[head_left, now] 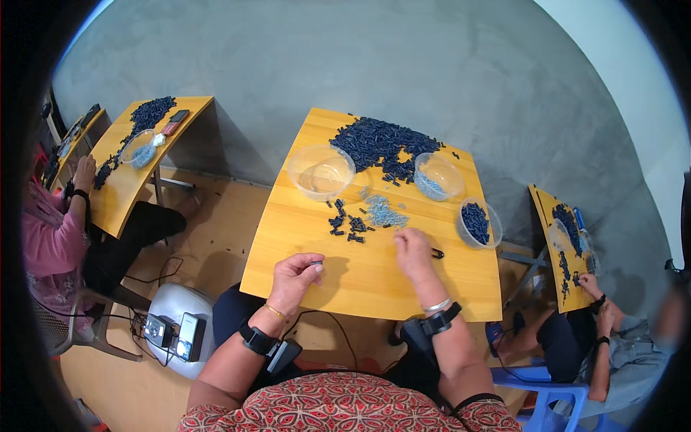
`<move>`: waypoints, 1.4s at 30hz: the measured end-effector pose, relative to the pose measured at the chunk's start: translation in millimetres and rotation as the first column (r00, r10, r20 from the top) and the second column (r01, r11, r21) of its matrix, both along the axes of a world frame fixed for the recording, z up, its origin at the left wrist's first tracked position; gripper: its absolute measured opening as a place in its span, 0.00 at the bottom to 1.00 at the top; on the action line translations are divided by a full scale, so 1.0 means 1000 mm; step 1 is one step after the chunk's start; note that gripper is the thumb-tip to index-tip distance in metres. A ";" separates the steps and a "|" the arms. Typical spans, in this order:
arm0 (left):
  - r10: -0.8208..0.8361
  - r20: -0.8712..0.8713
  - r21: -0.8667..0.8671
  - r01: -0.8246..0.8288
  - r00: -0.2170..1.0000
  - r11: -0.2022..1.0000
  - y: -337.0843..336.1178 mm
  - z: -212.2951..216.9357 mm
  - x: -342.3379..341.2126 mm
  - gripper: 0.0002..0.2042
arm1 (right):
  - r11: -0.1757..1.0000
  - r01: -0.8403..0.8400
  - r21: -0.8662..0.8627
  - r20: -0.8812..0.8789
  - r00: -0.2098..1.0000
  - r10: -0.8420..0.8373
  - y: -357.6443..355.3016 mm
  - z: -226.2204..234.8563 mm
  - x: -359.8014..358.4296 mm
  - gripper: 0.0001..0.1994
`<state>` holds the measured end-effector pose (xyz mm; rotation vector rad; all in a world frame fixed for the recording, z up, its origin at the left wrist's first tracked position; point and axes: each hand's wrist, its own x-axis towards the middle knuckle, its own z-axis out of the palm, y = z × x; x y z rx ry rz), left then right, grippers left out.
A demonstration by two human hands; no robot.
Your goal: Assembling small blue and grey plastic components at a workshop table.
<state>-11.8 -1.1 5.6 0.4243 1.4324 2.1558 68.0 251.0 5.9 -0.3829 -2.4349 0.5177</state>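
My left hand [296, 279] is over the table's near edge, a small dark cylindrical piece [317, 263] pinched between thumb and fingertips. Closed fingers on my right hand [414, 253] sit just below a loose scatter of small pale-blue pieces [385, 213]; what they hold, if anything, is hidden. A small black object [437, 253] lies beside that hand on its right. Between my hands and slightly farther off is a small group of dark cylindrical pieces [355, 224]. A large heap of the same pieces [381, 144] covers the table's far side.
On the yellow table [288, 241] stand a clear bowl [322, 173] at left, a bowl with pale-blue pieces [439, 177] and a bowl of dark pieces [479, 223] at right. Other people work at tables on both sides. A white stool [188, 299] bearing devices and cables stands at lower left.
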 end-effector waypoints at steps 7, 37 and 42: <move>-0.124 -0.125 -0.036 0.120 0.984 0.992 0.015 -0.010 0.014 0.06 | 0.997 0.061 0.057 0.131 0.989 -0.068 0.026 0.013 -0.005 0.03; -0.159 0.113 0.209 0.133 0.981 0.969 0.005 -0.011 0.002 0.08 | 0.998 0.047 0.045 0.339 0.939 -0.059 0.021 0.009 -0.031 0.07; -0.160 0.128 0.223 0.128 0.979 0.966 0.005 -0.010 0.002 0.08 | 0.989 -0.007 0.147 0.365 0.930 -0.048 0.020 0.003 -0.030 0.04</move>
